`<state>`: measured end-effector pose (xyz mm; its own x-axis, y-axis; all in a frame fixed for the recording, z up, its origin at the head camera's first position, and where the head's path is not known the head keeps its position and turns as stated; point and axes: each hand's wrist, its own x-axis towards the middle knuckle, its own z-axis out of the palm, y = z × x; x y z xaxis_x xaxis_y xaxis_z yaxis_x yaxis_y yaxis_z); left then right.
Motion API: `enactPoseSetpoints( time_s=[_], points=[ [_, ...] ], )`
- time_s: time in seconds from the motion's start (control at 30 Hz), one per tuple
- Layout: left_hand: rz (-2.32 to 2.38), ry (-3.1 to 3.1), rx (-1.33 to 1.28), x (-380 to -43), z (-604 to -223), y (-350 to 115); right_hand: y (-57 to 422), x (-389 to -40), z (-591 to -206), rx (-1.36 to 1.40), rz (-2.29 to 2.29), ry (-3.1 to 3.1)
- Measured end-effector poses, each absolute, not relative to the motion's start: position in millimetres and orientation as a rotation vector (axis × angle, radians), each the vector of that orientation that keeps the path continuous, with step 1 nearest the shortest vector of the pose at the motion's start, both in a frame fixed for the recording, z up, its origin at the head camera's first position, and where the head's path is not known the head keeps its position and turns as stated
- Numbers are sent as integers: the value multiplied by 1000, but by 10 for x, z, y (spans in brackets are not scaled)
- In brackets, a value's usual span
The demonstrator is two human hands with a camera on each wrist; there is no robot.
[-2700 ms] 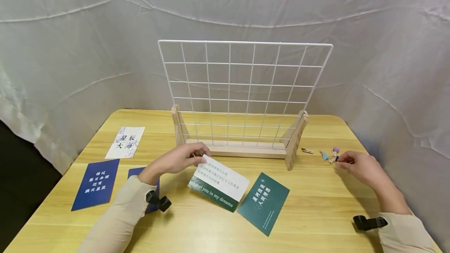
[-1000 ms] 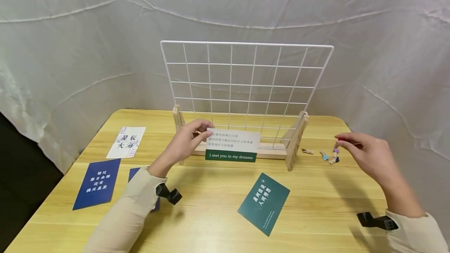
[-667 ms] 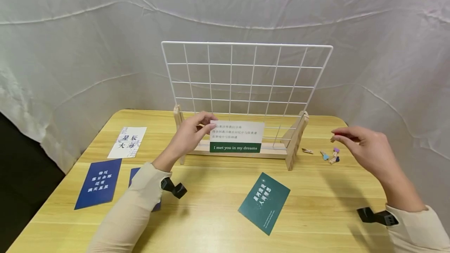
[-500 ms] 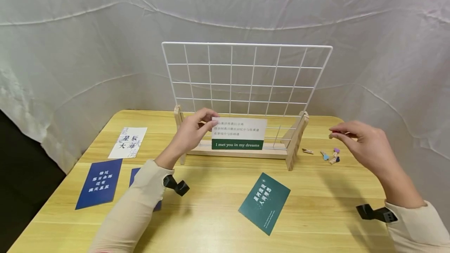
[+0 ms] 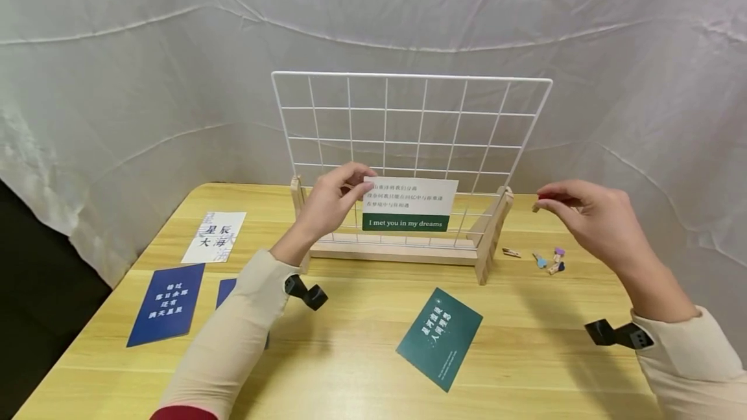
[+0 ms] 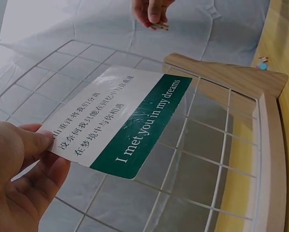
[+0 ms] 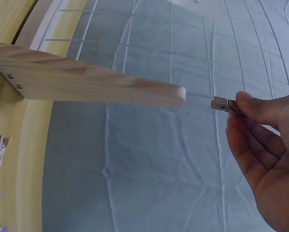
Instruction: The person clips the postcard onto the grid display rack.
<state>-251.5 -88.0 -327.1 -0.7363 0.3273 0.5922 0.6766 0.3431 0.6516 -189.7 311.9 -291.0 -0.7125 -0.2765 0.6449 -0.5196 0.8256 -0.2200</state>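
My left hand [image 5: 334, 201] pinches the left edge of a white and green postcard [image 5: 410, 204] between thumb and fingers. The card hangs upright in front of the lower part of a white wire grid [image 5: 408, 110], which stands in a wooden base [image 5: 397, 250]. Whether card and wires touch, I cannot tell. My right hand [image 5: 601, 225] is raised to the right of the stand. Between its thumb and fingertips it pinches a small wooden clothespin [image 7: 223, 104]; a bit of red shows there in the head view.
A dark green card [image 5: 440, 338] lies in front of the stand. To the left lie a white card [image 5: 214, 237], a blue card [image 5: 166, 304] and another blue card [image 5: 225, 290], partly under my left arm. Several small clothespins [image 5: 551, 260] lie on the table at right.
The left hand has lifted the postcard off the table, up and rightward to the grid. My right hand has risen from the clothespin pile with one clothespin, moving slightly left.
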Motion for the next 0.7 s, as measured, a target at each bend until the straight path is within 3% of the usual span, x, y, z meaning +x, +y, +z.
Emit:
enactPoseSetpoints(
  time_s=[0.7],
  points=[
    [-1354,-2173,-870,-2635,-2984,-623,2729,-2127,-2408,800,515,-2263]
  ],
)
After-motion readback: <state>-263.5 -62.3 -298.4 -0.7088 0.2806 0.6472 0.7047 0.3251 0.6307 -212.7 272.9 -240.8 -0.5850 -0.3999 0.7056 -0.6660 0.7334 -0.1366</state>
